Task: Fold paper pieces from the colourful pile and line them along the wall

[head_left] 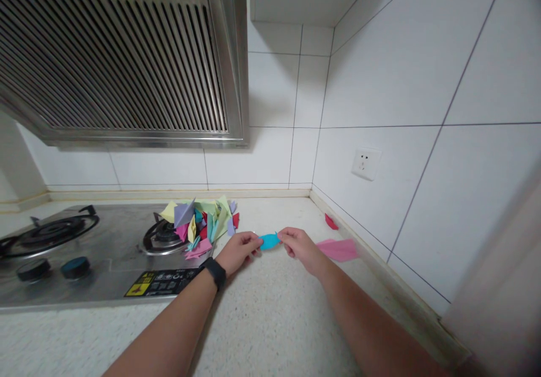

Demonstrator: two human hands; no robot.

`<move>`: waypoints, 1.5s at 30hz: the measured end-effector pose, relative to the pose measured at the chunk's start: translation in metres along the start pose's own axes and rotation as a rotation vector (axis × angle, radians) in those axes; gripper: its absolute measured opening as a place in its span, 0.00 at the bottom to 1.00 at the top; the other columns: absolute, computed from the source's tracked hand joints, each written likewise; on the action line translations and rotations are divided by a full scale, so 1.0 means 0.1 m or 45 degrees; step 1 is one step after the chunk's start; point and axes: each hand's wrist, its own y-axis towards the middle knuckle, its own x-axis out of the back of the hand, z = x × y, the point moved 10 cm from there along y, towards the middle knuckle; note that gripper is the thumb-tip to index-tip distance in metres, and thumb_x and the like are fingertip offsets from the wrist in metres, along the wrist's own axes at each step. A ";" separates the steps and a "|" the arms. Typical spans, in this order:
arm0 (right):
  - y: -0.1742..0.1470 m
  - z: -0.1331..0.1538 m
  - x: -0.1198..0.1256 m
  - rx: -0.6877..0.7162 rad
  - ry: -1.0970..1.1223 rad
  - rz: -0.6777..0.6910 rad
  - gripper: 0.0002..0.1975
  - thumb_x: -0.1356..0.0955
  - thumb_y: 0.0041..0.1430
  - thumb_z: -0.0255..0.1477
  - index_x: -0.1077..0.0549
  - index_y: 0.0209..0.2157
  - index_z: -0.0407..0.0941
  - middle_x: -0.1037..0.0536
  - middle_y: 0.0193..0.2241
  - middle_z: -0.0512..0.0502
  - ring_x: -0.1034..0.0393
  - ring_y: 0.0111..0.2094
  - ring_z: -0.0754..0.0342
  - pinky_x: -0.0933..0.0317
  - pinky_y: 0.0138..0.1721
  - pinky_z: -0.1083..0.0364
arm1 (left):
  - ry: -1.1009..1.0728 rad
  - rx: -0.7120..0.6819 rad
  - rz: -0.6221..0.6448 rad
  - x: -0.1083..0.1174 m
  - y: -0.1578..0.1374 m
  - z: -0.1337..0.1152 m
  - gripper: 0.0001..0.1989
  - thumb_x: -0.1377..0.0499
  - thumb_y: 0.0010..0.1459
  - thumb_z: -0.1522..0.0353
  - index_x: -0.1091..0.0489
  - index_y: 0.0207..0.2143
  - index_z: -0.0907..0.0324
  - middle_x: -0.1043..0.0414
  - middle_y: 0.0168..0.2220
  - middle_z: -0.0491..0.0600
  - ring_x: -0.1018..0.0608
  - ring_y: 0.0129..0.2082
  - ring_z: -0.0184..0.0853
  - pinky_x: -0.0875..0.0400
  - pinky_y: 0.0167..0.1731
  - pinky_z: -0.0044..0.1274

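Right of the hob [116, 233], left hand [239, 249] and right hand [301, 247] pinch opposite ends of blue paper [269, 242]; paper pile [205, 220] (mixed colours) overlaps hob's right edge, pink sheet [341, 249] farther right.

The blue piece [269, 242] in the grip was matt paper; the gas hob [120, 227] to its left, satiny metal; the countertop [270, 320] below, stone-like; the wall tiles [270, 157] beyond, smooth.

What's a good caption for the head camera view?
Left hand and right hand pinch blue paper near folded-paper pieces heaped partly over a gas hob.
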 end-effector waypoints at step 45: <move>-0.05 0.07 -0.16 0.071 -0.158 0.132 0.16 0.30 0.50 0.41 0.26 0.31 0.42 0.36 0.19 0.55 0.50 0.18 0.63 0.59 0.20 0.60 | 0.018 -0.003 0.079 -0.10 -0.04 -0.10 0.21 0.39 0.50 0.52 0.32 0.30 0.63 0.32 0.20 0.44 0.36 0.16 0.24 0.45 0.18 0.18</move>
